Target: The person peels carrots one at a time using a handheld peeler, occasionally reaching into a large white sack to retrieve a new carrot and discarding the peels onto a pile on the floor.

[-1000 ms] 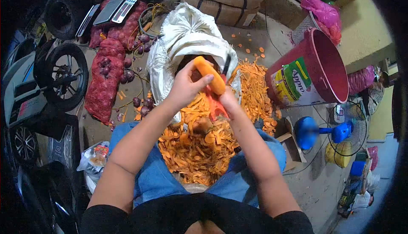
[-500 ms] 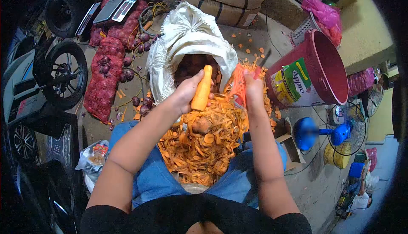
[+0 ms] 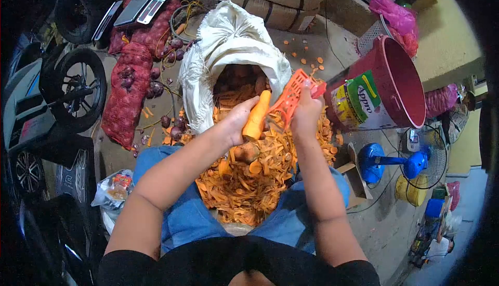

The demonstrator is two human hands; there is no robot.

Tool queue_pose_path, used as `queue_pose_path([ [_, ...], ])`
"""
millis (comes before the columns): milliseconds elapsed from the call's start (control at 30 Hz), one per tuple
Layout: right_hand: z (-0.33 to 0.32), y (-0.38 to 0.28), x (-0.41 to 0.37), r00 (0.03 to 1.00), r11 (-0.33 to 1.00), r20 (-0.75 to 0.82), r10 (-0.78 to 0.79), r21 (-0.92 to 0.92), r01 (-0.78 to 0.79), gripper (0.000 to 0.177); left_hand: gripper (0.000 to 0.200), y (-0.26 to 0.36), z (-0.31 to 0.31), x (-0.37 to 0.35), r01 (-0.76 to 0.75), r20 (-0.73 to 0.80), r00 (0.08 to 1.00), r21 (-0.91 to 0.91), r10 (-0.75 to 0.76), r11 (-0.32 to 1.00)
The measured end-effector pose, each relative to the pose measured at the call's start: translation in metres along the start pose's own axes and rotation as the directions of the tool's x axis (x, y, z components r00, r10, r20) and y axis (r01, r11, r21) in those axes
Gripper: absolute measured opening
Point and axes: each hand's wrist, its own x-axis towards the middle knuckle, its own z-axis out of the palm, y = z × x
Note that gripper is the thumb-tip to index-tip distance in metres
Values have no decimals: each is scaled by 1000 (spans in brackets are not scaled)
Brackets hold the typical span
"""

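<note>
Carrot (image 3: 257, 122) tilted before the white sack (image 3: 234, 41), left hand (image 3: 236, 125) grip closed round its lower half, right hand (image 3: 305, 115) grip pinching an orange peeler (image 3: 291, 98) just beside it (peelings (image 3: 249, 182) heaped nearer than the sack).

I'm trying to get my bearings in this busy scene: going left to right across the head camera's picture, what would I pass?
A black wheel → red mesh sack of onions → carrot in the left hand → orange peeler in the right hand → red bucket.
</note>
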Motion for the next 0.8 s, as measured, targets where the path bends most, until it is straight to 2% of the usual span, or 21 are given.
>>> queue_pose_path([
  [33, 3, 2, -4, 998, 999, 54, -15, -35, 17, 19, 32, -2, -2, 0, 17, 133, 991, -87, -5, 996],
  [67, 5, 3, -8, 998, 999, 55, -14, -35, 16, 19, 32, -5, -2, 2, 16, 132, 991, -86, -5, 996],
  [133, 10, 4, -16, 964, 930, 194, -183, -285, 234, 21, 31, -6, 21, -3, -52, -159, 986, 18, 55, 998],
  [167, 12, 1, -20, 953, 888, 206, -220, -362, 283, 22, 30, -8, 18, -1, -67, -152, 987, -50, 59, 996],
  [200, 15, -1, -23, 953, 888, 207, -219, -362, 283, 22, 30, -9, 19, 0, -68, -153, 987, -51, 59, 996],
  [267, 19, -5, -28, 965, 946, 194, -179, -234, 222, 24, 30, -10, 20, 0, -108, -178, 980, -102, 88, 989],
  [367, 18, -3, -27, 962, 942, 195, -192, -239, 236, 24, 30, -11, 19, -6, -75, -123, 990, -2, 74, 997],
  [500, 11, -3, -22, 961, 914, 188, -203, -315, 255, 25, 31, -15, 18, -4, -86, -117, 990, -48, 80, 995],
  [567, -6, 12, 3, 942, 801, 111, -317, -500, 329, 24, 34, -12, 20, -13, 30, -58, 998, 223, -17, 974],
  [600, -9, 1, 12, 930, 801, 23, -367, -501, 329, 24, 34, -11, 24, -19, 31, -58, 998, 225, -18, 974],
  [633, -13, -10, 21, 908, 800, -64, -414, -502, 329, 24, 36, -10, 30, -25, 94, -43, 995, 280, -85, 955],
  [667, -29, -7, 42, 876, 744, -102, -472, -578, 334, 24, 38, -10, 32, -28, 155, -33, 988, 334, -153, 930],
  [700, -46, -3, 59, 838, 685, -133, -529, -650, 329, 24, 39, -10, 21, -25, 150, 145, 964, 405, -225, 902],
  [733, -55, -7, 65, 838, 687, -136, -528, -649, 327, 24, 39, -9, 20, -27, 152, 143, 963, 406, -227, 901],
  [767, -62, -11, 70, 917, 882, -277, -287, -450, 140, 23, 39, -6, 24, -31, 115, 83, 980, 515, -183, 849],
  [800, -64, -16, 73, 937, 976, -348, -9, -207, -68, 22, 39, -2, 35, -39, 83, 32, 991, 616, -130, 783],
])
